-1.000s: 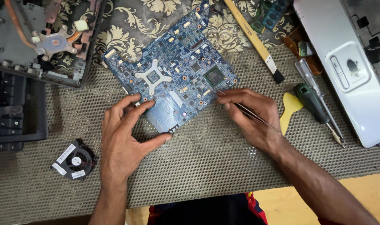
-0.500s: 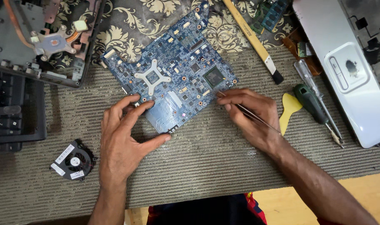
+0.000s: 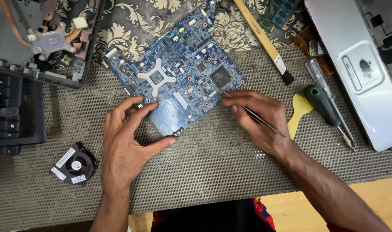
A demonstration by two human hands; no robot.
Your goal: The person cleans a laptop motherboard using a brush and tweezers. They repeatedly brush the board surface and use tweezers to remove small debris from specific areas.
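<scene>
Little has moved: left hand still braces blue circuit board, right hand pinching thin metal probe at its edge

We see a blue circuit board lying tilted on a woven mat. Our left hand braces its lower corner; our right hand pinches slim tweezers at its edge. A small black fan lies left; a yellow pry tool and screwdrivers lie right.
</scene>
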